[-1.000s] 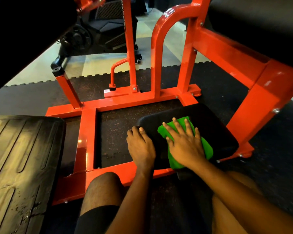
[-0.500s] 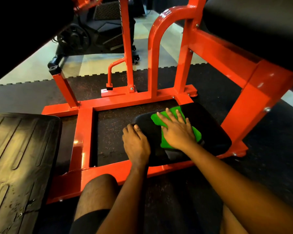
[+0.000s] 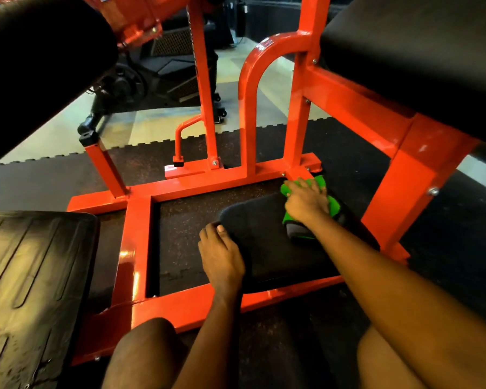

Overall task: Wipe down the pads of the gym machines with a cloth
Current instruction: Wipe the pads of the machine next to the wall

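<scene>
The left hand [image 3: 220, 256] is low in the middle, and its bare arm comes up from 6 o'clock. Its fingers curl over the edge of the pad [image 3: 267, 248] with the thumb on top. The right hand [image 3: 306, 202] is at 1 o'clock from the left one. Its arm reaches in straight from 5 o'clock. This hand lies palm down and presses on the cloth [image 3: 321, 182].

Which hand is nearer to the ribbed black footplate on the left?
Left. The left hand holds the left edge of the black pad, across the orange frame bar from the ribbed footplate. The right hand presses the green cloth on the pad's far right corner, farther away.
</scene>
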Demonstrator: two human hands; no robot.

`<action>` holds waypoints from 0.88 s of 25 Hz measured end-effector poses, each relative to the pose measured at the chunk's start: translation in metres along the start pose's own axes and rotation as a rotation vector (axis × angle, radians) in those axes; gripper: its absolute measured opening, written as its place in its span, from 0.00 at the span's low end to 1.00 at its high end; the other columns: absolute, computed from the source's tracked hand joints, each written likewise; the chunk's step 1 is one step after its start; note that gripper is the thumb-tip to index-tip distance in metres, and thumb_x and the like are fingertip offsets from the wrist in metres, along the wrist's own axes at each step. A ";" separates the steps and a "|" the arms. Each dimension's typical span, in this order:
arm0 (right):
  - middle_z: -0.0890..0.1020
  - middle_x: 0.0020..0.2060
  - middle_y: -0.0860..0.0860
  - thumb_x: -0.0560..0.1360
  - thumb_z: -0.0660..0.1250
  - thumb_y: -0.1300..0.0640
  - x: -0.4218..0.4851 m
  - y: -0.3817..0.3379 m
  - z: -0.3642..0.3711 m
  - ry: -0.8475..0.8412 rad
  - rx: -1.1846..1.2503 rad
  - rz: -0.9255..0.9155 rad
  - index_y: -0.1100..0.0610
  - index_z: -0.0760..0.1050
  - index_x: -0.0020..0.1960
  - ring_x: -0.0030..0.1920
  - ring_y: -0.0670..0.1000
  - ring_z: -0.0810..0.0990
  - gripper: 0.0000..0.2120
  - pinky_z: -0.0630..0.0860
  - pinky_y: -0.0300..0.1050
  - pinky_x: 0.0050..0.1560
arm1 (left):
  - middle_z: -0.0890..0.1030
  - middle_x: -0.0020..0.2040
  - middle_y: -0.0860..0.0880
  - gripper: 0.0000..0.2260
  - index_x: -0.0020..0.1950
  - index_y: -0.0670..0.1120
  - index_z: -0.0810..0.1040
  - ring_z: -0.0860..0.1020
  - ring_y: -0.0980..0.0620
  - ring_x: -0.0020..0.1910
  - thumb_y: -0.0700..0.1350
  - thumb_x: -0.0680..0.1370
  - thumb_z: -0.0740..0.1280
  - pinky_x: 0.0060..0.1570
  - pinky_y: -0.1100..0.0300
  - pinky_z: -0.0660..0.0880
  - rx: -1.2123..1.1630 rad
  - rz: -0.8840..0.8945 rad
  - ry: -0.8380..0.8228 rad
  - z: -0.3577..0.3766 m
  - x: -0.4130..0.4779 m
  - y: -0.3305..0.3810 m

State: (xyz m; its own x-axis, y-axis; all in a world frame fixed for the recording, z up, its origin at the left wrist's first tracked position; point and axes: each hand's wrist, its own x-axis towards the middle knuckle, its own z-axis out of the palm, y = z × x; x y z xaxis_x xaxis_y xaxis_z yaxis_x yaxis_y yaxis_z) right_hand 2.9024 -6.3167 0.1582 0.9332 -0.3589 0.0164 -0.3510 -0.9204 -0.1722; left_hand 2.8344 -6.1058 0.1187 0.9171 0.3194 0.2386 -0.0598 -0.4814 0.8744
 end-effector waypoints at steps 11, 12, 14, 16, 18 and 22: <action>0.66 0.77 0.59 0.78 0.58 0.55 -0.063 0.093 0.002 0.102 0.089 0.099 0.48 0.67 0.77 0.75 0.65 0.64 0.27 0.60 0.60 0.75 | 0.76 0.58 0.39 0.13 0.59 0.40 0.75 0.75 0.39 0.57 0.46 0.85 0.56 0.54 0.48 0.69 0.018 -0.011 -0.038 -0.005 0.001 0.003; 0.66 0.76 0.60 0.78 0.57 0.56 -0.042 0.088 -0.003 0.092 0.120 0.173 0.49 0.67 0.76 0.73 0.65 0.67 0.26 0.62 0.59 0.75 | 0.76 0.58 0.40 0.13 0.59 0.40 0.75 0.75 0.39 0.57 0.46 0.85 0.56 0.54 0.48 0.69 0.021 -0.011 -0.036 -0.005 0.000 0.003; 0.68 0.75 0.57 0.78 0.59 0.57 -0.008 0.060 -0.009 0.065 0.115 0.232 0.49 0.69 0.74 0.72 0.64 0.69 0.23 0.64 0.57 0.73 | 0.76 0.58 0.40 0.13 0.59 0.40 0.75 0.75 0.40 0.56 0.46 0.85 0.55 0.54 0.49 0.68 0.022 0.001 -0.017 -0.002 -0.001 0.002; 0.73 0.71 0.55 0.76 0.60 0.57 0.009 0.023 -0.006 0.074 0.071 0.126 0.50 0.73 0.70 0.70 0.61 0.70 0.22 0.63 0.56 0.73 | 0.77 0.57 0.41 0.13 0.59 0.41 0.75 0.75 0.40 0.56 0.46 0.85 0.55 0.54 0.48 0.69 -0.010 0.006 0.004 0.000 -0.001 -0.001; 0.76 0.69 0.54 0.74 0.58 0.55 0.004 -0.008 0.011 0.083 0.076 -0.109 0.50 0.75 0.69 0.71 0.59 0.71 0.24 0.61 0.56 0.74 | 0.79 0.55 0.42 0.13 0.58 0.42 0.75 0.76 0.40 0.55 0.47 0.85 0.55 0.54 0.47 0.70 -0.045 -0.016 0.026 0.000 -0.003 -0.003; 0.72 0.74 0.55 0.77 0.59 0.59 -0.069 -0.021 0.020 0.055 0.223 -0.356 0.52 0.74 0.72 0.75 0.60 0.67 0.24 0.59 0.57 0.76 | 0.80 0.53 0.40 0.14 0.57 0.43 0.73 0.77 0.38 0.53 0.50 0.85 0.54 0.50 0.48 0.71 -0.071 -0.083 0.000 -0.006 -0.005 0.003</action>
State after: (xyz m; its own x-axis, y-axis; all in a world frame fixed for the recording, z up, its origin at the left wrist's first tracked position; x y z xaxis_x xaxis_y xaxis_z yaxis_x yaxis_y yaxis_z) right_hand 2.8468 -6.2699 0.1412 0.9856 -0.0378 0.1648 0.0235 -0.9347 -0.3546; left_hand 2.8276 -6.1037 0.1225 0.9199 0.3560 0.1647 -0.0119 -0.3943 0.9189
